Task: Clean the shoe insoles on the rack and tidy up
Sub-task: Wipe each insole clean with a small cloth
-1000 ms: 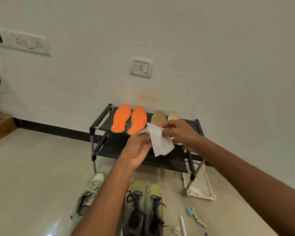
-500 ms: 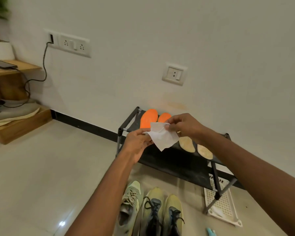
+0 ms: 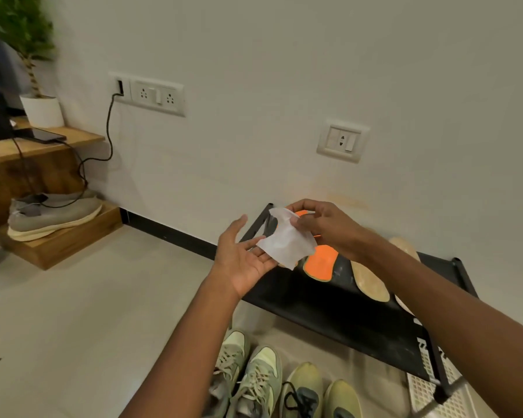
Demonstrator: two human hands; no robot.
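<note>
On the white wall sits a long socket panel (image 3: 150, 94) with a black cable (image 3: 109, 131) plugged into its left end, and further right a smaller single socket plate (image 3: 341, 140). At the far left a wooden shelf (image 3: 47, 143) carries a white pot (image 3: 42, 110) with a green plant (image 3: 18, 28) and a dark phone (image 3: 44, 134) (lying flat, the cable running toward it). Below, on a wooden step (image 3: 64, 239), lies a pair of grey slip-on shoes (image 3: 55, 214). A dark skirting strip (image 3: 169, 235) runs along the wall's foot above the pale tiled floor (image 3: 73, 327)
</note>
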